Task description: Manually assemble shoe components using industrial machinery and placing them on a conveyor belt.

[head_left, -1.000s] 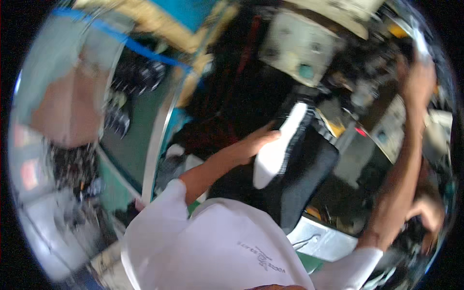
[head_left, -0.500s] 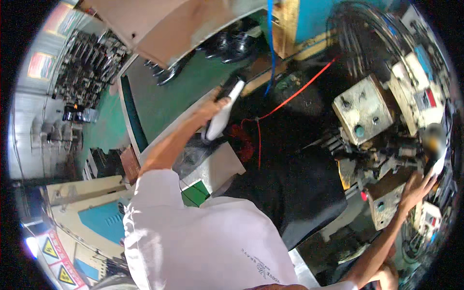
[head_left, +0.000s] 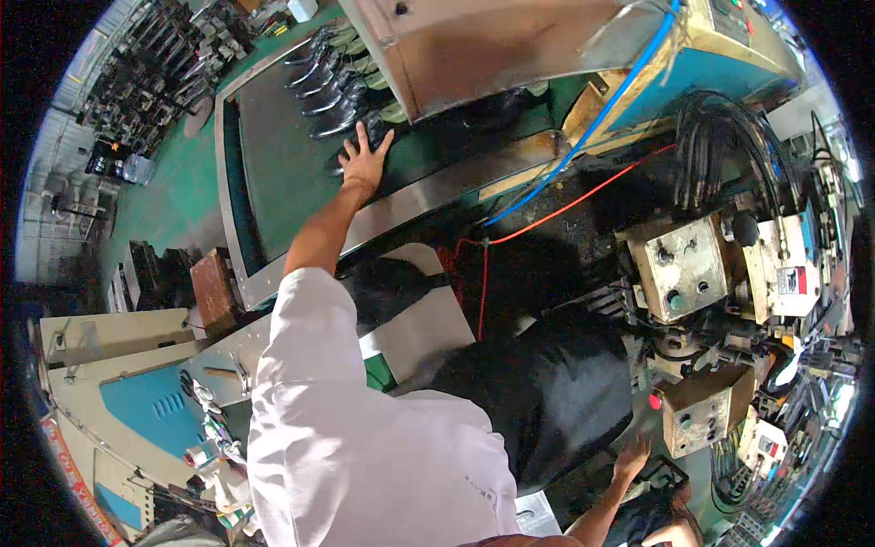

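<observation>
At far left, reaching spread left hand [head_left: 364,166] over green belt [head_left: 284,178] beside black shoes [head_left: 334,118], ideally not scuffing them; near right, extending spread right hand [head_left: 631,459].

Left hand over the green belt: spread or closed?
Spread: the left hand shows clear gaps between its fingers, near the shiny black shoes on the green belt.

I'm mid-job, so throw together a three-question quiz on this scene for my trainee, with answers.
1. True or false: the left hand is clenched into a fist.
2. What colour is the surface bearing the black shoes? A) red B) green C) white
3. Fill in: the button jutting from the left end of the control box near the right hand is ___.

Key: 1 false; 2 B; 3 red.
</observation>
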Motion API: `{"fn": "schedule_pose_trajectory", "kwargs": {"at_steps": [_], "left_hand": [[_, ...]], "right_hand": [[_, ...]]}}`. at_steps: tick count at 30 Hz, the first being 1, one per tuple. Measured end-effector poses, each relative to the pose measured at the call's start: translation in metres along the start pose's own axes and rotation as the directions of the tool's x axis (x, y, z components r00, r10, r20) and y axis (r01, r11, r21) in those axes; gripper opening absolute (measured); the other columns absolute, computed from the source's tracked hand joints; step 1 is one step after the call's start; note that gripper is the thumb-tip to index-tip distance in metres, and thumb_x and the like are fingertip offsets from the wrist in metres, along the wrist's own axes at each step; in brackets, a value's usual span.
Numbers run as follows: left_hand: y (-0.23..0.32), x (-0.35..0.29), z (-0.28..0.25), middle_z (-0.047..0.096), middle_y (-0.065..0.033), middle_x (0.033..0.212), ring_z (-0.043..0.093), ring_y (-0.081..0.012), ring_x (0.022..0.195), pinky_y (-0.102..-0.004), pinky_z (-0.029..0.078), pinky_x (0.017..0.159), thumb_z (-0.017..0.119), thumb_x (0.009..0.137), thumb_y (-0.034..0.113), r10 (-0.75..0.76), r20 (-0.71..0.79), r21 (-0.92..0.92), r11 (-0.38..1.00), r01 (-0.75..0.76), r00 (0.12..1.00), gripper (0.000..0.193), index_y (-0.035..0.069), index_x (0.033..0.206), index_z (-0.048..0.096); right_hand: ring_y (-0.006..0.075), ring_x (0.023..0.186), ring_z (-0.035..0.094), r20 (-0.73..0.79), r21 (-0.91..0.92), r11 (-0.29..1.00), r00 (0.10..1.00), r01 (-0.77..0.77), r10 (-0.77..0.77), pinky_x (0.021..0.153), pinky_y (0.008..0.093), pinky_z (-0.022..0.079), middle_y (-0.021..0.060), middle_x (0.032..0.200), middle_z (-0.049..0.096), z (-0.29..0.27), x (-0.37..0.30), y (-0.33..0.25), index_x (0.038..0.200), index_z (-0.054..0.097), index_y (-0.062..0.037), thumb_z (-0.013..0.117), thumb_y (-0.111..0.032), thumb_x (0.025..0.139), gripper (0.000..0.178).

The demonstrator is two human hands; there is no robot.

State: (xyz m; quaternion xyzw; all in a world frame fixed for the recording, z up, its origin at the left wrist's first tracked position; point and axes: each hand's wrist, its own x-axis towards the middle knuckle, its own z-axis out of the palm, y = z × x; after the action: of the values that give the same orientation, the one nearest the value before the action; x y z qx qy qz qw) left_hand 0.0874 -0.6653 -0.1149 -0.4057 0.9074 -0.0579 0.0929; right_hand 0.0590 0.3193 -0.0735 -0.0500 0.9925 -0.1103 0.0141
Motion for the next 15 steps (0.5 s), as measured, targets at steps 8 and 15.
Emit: {"fn": "schedule_pose_trajectory", "kwargs": {"at_steps": [8, 15], "left_hand": [[0.007, 0.057, 0.004, -0.016, -0.0260, 0.179, 0.040, -0.0673, 0.145, -0.0729, 0.052, 0.104, 0.057, 0.106, 0.004, -0.071, 0.116, 0.054, 0.996, 0.065, 0.991, 0.096, 0.056, 0.170, 0.007], [-0.048, 0.120, 0.087, 0.031, -0.0200, 0.132, 0.064, -0.0484, 0.105, -0.0578, 0.058, 0.079, 0.064, 0.099, 0.012, 0.327, -0.107, -0.469, 0.816, -0.337, 0.939, 0.044, 0.033, 0.130, 0.042]], "right_hand": [[0.0417, 0.124, 0.068, 0.051, 0.181, 0.952, 0.969, -0.246, 0.241, 0.107, 0.0466, 0.052, 0.0252, 0.134, 0.071, -0.023, -0.034, -0.001, 0.135, 0.068, 0.0047, 0.062, -0.014, 0.099, 0.042], [0.0425, 0.125, 0.067, 0.292, 0.165, 0.823, 0.824, -0.544, 0.486, 0.107, 0.0474, 0.052, 0.0241, 0.134, 0.072, 0.001, -0.087, -0.038, 0.134, 0.070, 0.0023, 0.061, -0.024, 0.103, 0.042]]}}
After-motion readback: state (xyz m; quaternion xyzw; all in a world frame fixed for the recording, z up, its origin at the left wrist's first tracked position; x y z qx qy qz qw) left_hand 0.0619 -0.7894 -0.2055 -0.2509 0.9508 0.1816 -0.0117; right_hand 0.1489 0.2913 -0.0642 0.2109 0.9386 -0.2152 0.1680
